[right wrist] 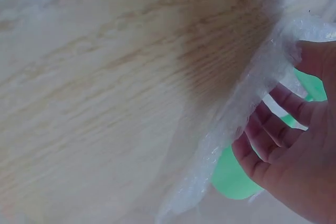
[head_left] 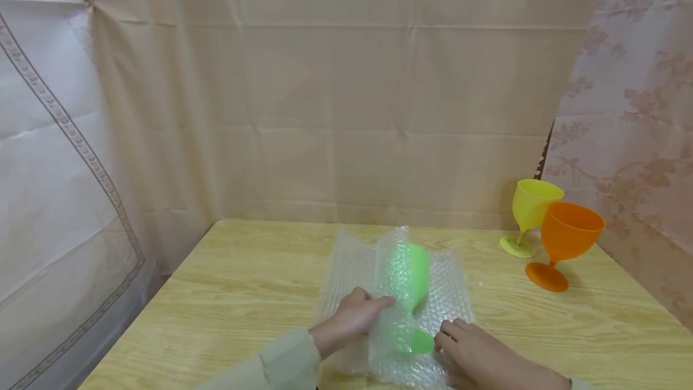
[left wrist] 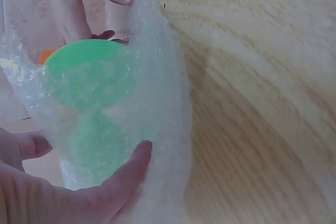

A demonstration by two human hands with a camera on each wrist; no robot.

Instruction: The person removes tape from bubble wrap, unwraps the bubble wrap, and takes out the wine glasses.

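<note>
A green plastic goblet [head_left: 420, 275] lies on its side on a sheet of bubble wrap [head_left: 449, 284], bowl toward the far side. One flap of the wrap is folded over the goblet's left half. My left hand [head_left: 354, 316] holds this flap beside the stem; in the left wrist view its thumb and a finger lie either side of the wrapped goblet [left wrist: 94, 87]. At the right of the foot, my right hand [head_left: 476, 348] grips the near right part of the wrap. The right wrist view has its curled fingers [right wrist: 262, 135] at the wrap's raised edge [right wrist: 231, 114].
An orange goblet [head_left: 572, 230] and a yellow goblet [head_left: 533, 203] stand upright at the table's right back, the orange one nearer. The wood-grain table [head_left: 243, 294] reaches back to a beige curtain [head_left: 335, 107]. Hanging cloths flank it on both sides.
</note>
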